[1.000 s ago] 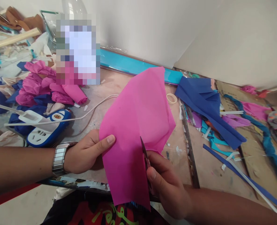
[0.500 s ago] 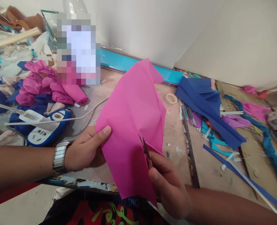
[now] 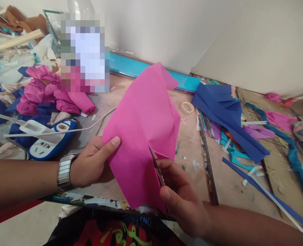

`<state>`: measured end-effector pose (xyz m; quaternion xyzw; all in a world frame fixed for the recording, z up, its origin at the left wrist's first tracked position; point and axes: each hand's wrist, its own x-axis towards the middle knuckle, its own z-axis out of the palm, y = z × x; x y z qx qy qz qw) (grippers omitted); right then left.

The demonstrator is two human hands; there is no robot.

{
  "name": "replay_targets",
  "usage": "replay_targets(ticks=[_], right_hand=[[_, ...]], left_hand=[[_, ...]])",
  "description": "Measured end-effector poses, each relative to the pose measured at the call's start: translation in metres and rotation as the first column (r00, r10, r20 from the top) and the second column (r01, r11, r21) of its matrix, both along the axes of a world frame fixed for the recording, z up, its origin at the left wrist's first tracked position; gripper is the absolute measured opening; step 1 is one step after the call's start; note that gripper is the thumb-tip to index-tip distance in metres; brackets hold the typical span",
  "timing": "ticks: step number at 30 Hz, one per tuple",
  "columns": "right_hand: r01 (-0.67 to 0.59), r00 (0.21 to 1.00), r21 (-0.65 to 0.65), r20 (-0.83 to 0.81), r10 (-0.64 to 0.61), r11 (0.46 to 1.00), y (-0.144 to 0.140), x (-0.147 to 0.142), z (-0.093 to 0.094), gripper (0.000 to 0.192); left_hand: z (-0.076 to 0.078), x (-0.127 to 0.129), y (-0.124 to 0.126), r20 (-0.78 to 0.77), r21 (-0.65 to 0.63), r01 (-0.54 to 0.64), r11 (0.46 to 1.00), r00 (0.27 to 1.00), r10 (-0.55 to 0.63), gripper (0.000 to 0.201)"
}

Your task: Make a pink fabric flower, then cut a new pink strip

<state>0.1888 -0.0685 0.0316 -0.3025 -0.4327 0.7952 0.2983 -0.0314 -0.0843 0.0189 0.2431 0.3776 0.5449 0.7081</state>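
A large pink paper sheet (image 3: 141, 130) is held up over the worktable (image 3: 115, 99) in front of me. My left hand (image 3: 92, 164), with a metal watch on the wrist, pinches the sheet's left edge, thumb on top. My right hand (image 3: 179, 194) grips a pair of scissors (image 3: 156, 167), whose blades stand upright in a cut running up from the sheet's lower edge. The handles are hidden inside my fingers. The sheet's right part folds back beside the blades.
Crumpled pink and dark blue paper (image 3: 46, 95) piles at the left beside a blue-and-white power strip (image 3: 49, 140) with a white cable. A tape ring (image 3: 187, 107), a metal ruler (image 3: 206, 160), dark blue sheets (image 3: 225, 112) and paper scraps lie to the right. A white wall rises behind.
The scissors have travelled further up into the pink sheet. The sheet has shifted left and its right side has folded in. My left hand has moved slightly left.
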Motion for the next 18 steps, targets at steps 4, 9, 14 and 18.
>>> replay_targets(ticks=[4,9,14,18], right_hand=[[0.003,1.000,-0.006,-0.013,-0.003,1.000,0.002,0.000,-0.001,0.024],[-0.019,1.000,-0.024,-0.014,0.019,1.000,0.003,0.000,0.001,0.023],[-0.021,1.000,-0.060,-0.019,0.020,0.998,0.002,0.001,0.002,0.022],[-0.016,1.000,-0.057,0.001,0.016,0.998,0.003,-0.002,0.002,0.023]], left_hand=[[-0.007,-0.005,-0.004,-0.125,0.048,0.058,0.997,0.991,-0.051,0.044],[-0.010,-0.009,-0.006,-0.268,0.163,0.162,0.973,0.957,-0.114,0.050],[-0.008,-0.011,-0.007,-0.289,0.234,0.269,0.934,0.937,-0.197,0.044],[-0.012,-0.013,-0.010,-0.256,0.234,0.319,0.918,0.932,-0.258,0.033]])
